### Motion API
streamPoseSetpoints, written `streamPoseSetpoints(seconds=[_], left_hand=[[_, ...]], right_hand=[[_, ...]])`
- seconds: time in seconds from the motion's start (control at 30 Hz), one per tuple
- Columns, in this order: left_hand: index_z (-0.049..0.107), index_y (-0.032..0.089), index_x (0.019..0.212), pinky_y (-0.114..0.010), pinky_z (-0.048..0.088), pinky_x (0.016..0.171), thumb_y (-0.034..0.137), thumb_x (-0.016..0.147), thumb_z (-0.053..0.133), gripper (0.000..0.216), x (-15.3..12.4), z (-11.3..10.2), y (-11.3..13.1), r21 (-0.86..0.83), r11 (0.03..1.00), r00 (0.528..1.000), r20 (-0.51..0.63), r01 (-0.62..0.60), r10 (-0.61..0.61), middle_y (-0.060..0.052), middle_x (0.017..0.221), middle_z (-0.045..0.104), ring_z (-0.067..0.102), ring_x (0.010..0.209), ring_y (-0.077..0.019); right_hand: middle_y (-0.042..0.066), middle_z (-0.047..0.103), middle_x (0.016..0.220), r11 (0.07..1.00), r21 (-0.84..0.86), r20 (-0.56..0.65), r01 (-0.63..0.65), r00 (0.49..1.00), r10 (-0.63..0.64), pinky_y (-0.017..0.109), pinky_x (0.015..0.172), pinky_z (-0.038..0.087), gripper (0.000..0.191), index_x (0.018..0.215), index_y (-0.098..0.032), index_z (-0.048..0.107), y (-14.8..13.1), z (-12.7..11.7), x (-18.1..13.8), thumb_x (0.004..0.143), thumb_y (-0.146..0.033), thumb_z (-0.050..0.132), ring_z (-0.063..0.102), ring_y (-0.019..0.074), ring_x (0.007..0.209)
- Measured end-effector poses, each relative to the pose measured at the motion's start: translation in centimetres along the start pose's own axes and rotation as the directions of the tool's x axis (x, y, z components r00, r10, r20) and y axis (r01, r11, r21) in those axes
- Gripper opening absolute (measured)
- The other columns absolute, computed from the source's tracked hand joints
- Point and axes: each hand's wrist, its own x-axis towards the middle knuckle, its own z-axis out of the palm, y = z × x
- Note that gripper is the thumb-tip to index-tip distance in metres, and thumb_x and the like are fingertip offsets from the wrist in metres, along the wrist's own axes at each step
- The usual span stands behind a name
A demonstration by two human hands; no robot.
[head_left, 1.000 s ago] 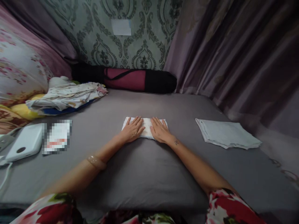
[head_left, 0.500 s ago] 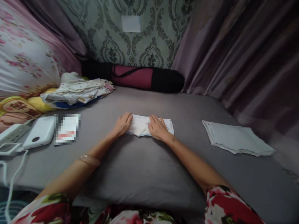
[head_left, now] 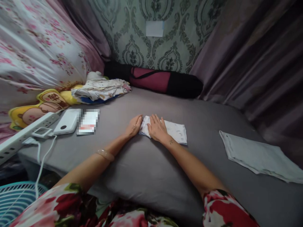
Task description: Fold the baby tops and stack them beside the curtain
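A small white folded cloth with a faint print lies on the grey bedsheet in front of me. My right hand rests flat on its left half, fingers stretched out and slightly apart. At the cloth's left end, my left hand is turned on its side, its fingers drawn together around the edge. Part of that grip is hidden behind the hand. The cloth's left end looks a little rumpled, while its right end lies flat.
To the right lies a pale folded fabric stack. On the left are a white power bank, a power strip, a blurred-out packet and crumpled clothes. A black-and-maroon long bag lies along the wall.
The view has turned left, so everything appears further right. My right hand has slid left over the cloth, closer to my left hand. My left fingers have drawn in at the cloth's edge.
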Motion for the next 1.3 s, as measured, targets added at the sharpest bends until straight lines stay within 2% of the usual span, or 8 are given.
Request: streamPoseSetpoints(seconds=[0.17,0.3,0.43,0.53,0.63,0.8,1.03,1.3], left_hand=[[0.056,0.009,0.126,-0.038,0.035,0.111,0.038,0.095,0.025,0.053,0.0,0.0,-0.4,0.006,1.000,1.000,0.006,-0.013,0.013,-0.015,0.132,0.058,0.051,0.126,-0.0228],[0.058,0.009,0.123,-0.040,0.036,0.109,0.038,0.094,0.025,0.052,0.1,0.0,-0.5,0.042,0.999,0.999,0.018,-0.029,0.028,-0.016,0.128,0.060,0.053,0.123,-0.0240],[0.057,0.012,0.124,-0.040,0.040,0.105,0.037,0.091,0.030,0.049,0.2,-0.4,-0.4,0.099,0.995,0.999,0.035,-0.031,0.027,-0.014,0.128,0.061,0.054,0.119,-0.0234],[0.059,0.013,0.120,-0.037,0.044,0.099,0.035,0.086,0.040,0.045,0.3,-1.3,0.0,0.221,0.975,1.000,0.020,-0.009,0.005,-0.014,0.120,0.064,0.058,0.111,-0.0237],[0.065,0.015,0.109,-0.033,0.047,0.088,0.036,0.083,0.045,0.039,0.3,-2.4,0.8,0.332,0.940,0.996,0.012,0.075,-0.083,-0.012,0.102,0.069,0.062,0.096,-0.0231],[0.070,0.016,0.091,-0.028,0.044,0.068,0.047,0.080,0.050,0.039,0.3,-3.1,2.4,0.353,0.922,0.965,0.144,0.159,-0.221,-0.011,0.088,0.071,0.064,0.082,-0.0233],[0.070,0.015,0.079,-0.027,0.038,0.058,0.053,0.069,0.058,0.041,0.6,-2.9,3.9,0.322,0.925,0.932,0.230,0.200,-0.281,-0.008,0.071,0.068,0.059,0.068,-0.0217],[0.065,0.015,0.065,-0.024,0.022,0.045,0.057,0.057,0.067,0.042,0.3,-3.0,5.5,0.122,0.897,0.846,0.298,0.425,-0.442,0.003,0.043,0.043,0.035,0.042,-0.0108]], right_hand=[[0.016,0.028,0.155,0.999,0.044,0.076,0.017,0.997,-0.020,0.047,0.117,0.009,0.058,0.147,-0.002,0.032,-2.6,1.5,1.3,0.099,-0.035,0.024,0.019,0.0264,0.144],[0.016,0.025,0.156,0.994,0.106,0.116,0.011,0.993,-0.024,0.046,0.117,0.009,0.059,0.148,-0.004,0.030,-2.8,1.4,1.3,0.099,-0.036,0.025,0.019,0.0253,0.145],[0.012,0.031,0.154,0.977,0.214,0.044,0.015,0.999,-0.025,0.043,0.117,0.015,0.054,0.147,-0.011,0.035,-0.4,-1.1,0.1,0.098,-0.035,0.031,0.023,0.0222,0.144],[0.009,0.049,0.143,0.953,0.298,-0.077,-0.062,0.993,0.089,0.034,0.112,0.029,0.047,0.139,-0.016,0.048,4.2,-3.5,-1.6,0.093,-0.025,0.042,0.043,0.0183,0.133],[0.009,0.068,0.119,0.858,0.417,-0.065,-0.301,0.931,0.358,0.030,0.094,0.045,0.037,0.122,-0.016,0.063,10.1,-5.4,-3.9,0.090,-0.021,0.045,0.062,0.0180,0.107],[0.008,0.074,0.086,0.630,0.512,0.137,-0.584,0.780,0.611,0.021,0.068,0.047,0.025,0.095,-0.011,0.072,15.8,-6.8,-8.1,0.086,-0.017,0.050,0.063,0.0122,0.070],[0.001,0.066,0.062,0.473,0.526,0.296,-0.707,0.674,0.677,0.017,0.050,0.034,0.020,0.068,-0.012,0.069,14.4,-5.8,-9.3,0.083,-0.016,0.056,0.046,0.0060,0.047],[-0.001,0.055,0.049,0.375,0.531,0.410,-0.760,0.617,0.671,0.020,0.041,0.023,0.035,0.057,-0.014,0.061,13.1,-6.4,-8.1,0.087,-0.032,0.059,0.035,0.0058,0.041]])
